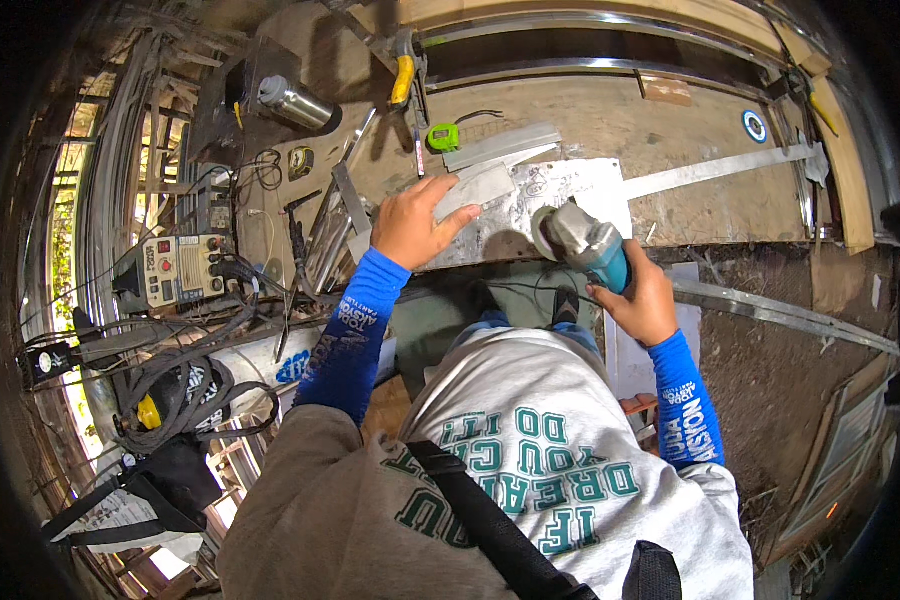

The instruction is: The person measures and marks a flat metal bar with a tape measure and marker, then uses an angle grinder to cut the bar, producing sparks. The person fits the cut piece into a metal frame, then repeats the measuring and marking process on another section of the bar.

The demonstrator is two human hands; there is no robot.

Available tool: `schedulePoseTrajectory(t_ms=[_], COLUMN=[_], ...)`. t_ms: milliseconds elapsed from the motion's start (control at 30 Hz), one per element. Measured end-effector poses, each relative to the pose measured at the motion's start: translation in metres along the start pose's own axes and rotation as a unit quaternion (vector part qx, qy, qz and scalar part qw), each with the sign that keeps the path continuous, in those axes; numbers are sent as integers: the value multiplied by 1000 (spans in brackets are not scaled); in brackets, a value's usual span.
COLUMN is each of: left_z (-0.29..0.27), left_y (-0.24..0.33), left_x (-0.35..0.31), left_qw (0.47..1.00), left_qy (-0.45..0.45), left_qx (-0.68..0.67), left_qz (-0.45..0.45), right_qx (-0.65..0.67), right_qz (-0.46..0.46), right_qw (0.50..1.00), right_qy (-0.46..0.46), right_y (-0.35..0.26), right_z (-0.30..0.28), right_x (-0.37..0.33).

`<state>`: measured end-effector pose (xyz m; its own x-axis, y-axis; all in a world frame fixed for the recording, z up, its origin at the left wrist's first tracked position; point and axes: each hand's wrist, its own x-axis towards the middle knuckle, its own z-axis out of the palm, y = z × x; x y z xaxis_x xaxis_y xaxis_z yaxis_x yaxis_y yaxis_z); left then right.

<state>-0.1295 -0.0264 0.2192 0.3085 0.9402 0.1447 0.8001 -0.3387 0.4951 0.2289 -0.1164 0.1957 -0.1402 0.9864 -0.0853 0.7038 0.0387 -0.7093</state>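
My right hand (645, 300) is wrapped round the teal body of an angle grinder (588, 240). Its silver head and disc point toward the worktable's middle, just right of a small flat grey metal piece (485, 187). On that piece's left end lies my left hand (417, 222), with thumb and fingers holding it. Underneath is a white, scuffed board (570, 185) at the table's near edge. Behind the piece lies a grey metal channel (500, 147), close to a green tape measure (443, 137).
A yellow-handled clamp (403, 80), a steel flask (298, 105) and a second tape measure (300, 162) occupy the table's left. A long metal strip (720, 172) extends right. A welding machine (183, 270) with coiled cables (185, 385) stands left. Long metal tubing (590, 65) lies across the back.
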Motion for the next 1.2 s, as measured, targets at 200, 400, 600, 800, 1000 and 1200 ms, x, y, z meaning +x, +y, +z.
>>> schedulePoseTrajectory(t_ms=[200,400,600,800,1000,1200], left_z=[54,67,87,83,100,100], left_y=[-82,-109,-123,-64,-54,-52], left_x=[-48,-150,-215,-218,-262,-300], left_qw=[970,878,907,905,864,875], left_qy=[31,-61,-102,-87,22,63], left_qx=[-176,-313,-282,-179,-304,-223], left_qz=[-167,-356,-297,-376,-400,-426], right_qx=[525,753,824,776,615,474], right_qz=[239,230,141,200,279,217], right_qw=[816,607,537,594,728,819], right_qy=[31,103,114,73,-121,-239], right_y=[98,183,252,182,127,1], right_z=[32,8,-20,-10,74,170], right_x=[-30,-34,40,54,69,129])
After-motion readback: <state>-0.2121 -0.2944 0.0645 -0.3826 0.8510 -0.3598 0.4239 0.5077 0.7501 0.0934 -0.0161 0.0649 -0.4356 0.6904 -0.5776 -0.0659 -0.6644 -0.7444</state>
